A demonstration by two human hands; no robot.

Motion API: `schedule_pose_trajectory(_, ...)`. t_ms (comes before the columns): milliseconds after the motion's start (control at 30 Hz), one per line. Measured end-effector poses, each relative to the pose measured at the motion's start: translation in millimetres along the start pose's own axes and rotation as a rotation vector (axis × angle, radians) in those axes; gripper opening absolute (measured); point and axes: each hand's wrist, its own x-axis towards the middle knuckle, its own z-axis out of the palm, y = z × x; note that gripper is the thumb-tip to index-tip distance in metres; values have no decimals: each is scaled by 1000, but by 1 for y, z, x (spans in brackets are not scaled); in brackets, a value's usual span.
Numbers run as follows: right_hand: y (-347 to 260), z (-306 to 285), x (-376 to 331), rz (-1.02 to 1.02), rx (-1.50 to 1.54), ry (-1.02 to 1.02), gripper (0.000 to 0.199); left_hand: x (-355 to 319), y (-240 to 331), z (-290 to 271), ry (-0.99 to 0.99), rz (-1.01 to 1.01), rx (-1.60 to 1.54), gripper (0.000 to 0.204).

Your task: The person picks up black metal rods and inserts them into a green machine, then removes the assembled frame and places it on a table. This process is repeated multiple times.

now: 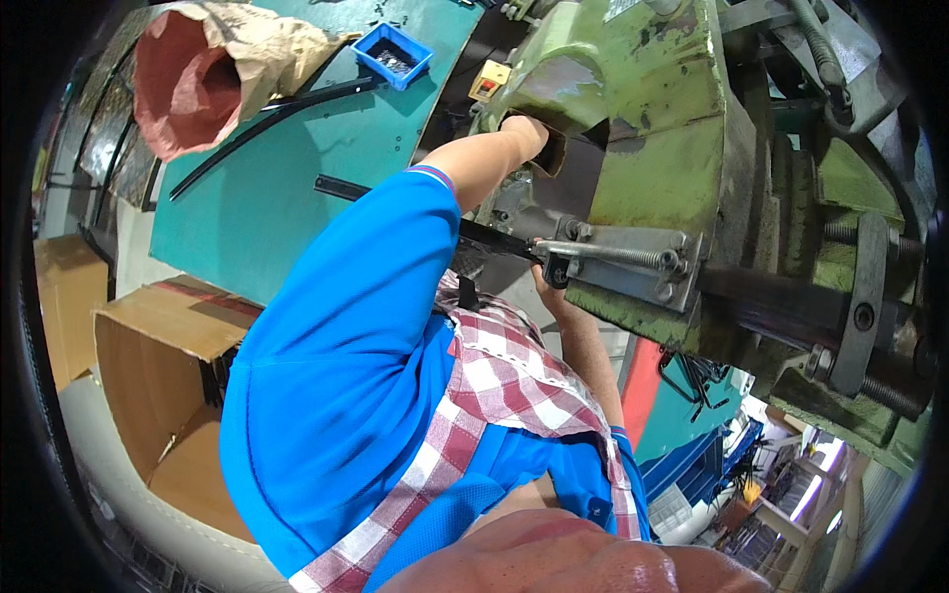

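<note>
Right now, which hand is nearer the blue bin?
Left. Left hand is in the machine opening, right of the blue bin; right hand sits lower, at the black strip.

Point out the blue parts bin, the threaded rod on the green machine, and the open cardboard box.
Blue parts bin (393, 54), head view: on its front wall.
Threaded rod (613, 253), head view: mid-length of the rod.
Open cardboard box (138, 385), head view: inner side wall.

The left hand (527, 136) reaches into an opening of the green machine (672, 148), so its fingers are hidden. The right hand (547, 287) is mostly covered by a black strip (494, 240) and a metal bracket (633, 259). The contents of the blue tray (393, 54) are too small to tell.
</note>
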Motion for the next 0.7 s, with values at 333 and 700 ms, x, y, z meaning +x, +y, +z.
schedule_pose_trajectory(333, -36, -56, 2, 224, 431, 105, 27, -34, 13, -21, 203, 88, 39, 22)
schedule_pose_trajectory(700, 39, 37, -57, 256, -72, -243, 48, -39, 4, -16, 245, 94, -120, 18)
